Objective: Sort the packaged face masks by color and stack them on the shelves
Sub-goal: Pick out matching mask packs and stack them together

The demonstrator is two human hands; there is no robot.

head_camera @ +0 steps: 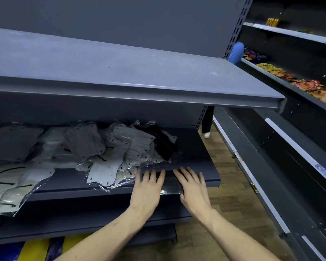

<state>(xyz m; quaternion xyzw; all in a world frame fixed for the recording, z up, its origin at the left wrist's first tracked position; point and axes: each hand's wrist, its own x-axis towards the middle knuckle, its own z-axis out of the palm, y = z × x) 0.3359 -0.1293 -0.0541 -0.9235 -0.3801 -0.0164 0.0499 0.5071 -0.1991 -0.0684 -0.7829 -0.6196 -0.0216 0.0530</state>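
A heap of packaged face masks (94,147) in clear wrappers lies on the middle grey shelf (205,162), mostly grey and white ones, with a black mask (163,143) at its right end. Cream-coloured packs (6,187) overhang the shelf's front edge at the left. A dark-looking pack (170,182) lies flat at the shelf's front right. My left hand (148,189) and my right hand (193,187) rest on it side by side, fingers straight and spread, palms down.
An upper grey shelf (120,72) juts out above the masks. Lower shelves sit below, with yellow and blue packages (34,249) at the bottom. To the right, across a wooden floor aisle (224,213), another rack holds colourful snack packets (290,76). Someone's leg and shoe (207,127) stand behind the rack.
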